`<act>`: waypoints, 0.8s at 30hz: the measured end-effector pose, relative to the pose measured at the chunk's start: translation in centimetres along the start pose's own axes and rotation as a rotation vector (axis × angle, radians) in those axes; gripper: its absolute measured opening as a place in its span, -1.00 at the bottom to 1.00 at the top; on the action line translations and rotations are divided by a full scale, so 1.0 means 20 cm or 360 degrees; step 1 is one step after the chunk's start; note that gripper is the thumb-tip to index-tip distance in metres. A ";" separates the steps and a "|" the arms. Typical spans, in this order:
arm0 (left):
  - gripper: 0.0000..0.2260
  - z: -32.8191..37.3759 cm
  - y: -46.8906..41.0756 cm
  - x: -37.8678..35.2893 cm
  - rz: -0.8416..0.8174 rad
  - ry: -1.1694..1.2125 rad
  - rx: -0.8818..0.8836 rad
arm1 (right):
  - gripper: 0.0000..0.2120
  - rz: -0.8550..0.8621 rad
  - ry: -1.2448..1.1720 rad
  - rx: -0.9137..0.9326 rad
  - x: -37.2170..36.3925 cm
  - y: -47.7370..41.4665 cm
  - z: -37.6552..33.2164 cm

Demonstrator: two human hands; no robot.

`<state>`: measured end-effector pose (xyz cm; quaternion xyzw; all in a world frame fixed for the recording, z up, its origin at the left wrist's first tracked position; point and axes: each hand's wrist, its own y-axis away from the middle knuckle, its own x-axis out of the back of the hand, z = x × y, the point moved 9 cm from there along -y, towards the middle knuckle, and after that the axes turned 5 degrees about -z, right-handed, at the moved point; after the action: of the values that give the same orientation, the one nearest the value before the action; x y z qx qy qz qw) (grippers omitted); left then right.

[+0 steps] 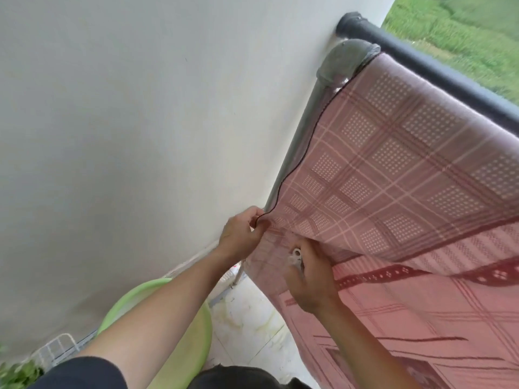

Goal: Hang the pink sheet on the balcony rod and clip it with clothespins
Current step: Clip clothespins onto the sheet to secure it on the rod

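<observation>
A pink checked sheet [398, 175] hangs over the grey balcony rod [345, 56] at the upper right and drapes down toward me. My left hand [241, 234] pinches the sheet's dark-hemmed edge next to the wall. Just right of it, my right hand [311, 276] grips a whitish clothespin [296, 256], its ringed end sticking up against the fabric. The rod's vertical pipe [297, 141] runs down behind the sheet's edge.
A white wall [140, 122] fills the left side. A green plastic basin [193, 341] sits on the tiled floor below my arms, with a white wire rack [56, 349] at the lower left. A dark railing [438, 71] and grass lie beyond the rod.
</observation>
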<state>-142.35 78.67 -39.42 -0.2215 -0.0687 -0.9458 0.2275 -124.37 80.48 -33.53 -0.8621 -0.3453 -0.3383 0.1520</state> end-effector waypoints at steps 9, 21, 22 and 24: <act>-0.82 0.33 -0.05 0.10 -0.0002 0.0541 -0.0108 | -0.78 0.0651 0.0228 0.0551 0.59 -0.04 -0.74; -0.82 0.99 0.07 0.32 0.0096 0.0770 -0.0625 | -0.68 0.0588 0.1167 0.0068 1.20 -0.24 -1.22; -0.82 0.99 0.07 0.35 0.0141 0.0790 -0.0605 | -0.72 0.0562 0.1101 0.0055 1.21 -0.27 -1.22; -0.82 0.97 0.07 0.40 0.0215 0.0817 -0.0565 | -0.81 0.0626 0.1031 0.0100 1.23 -0.33 -1.24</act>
<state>-140.58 78.70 -18.38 -0.0159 0.1719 -0.9507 0.2576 -127.78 85.06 1.48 -0.7552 -0.1175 -0.5469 0.3417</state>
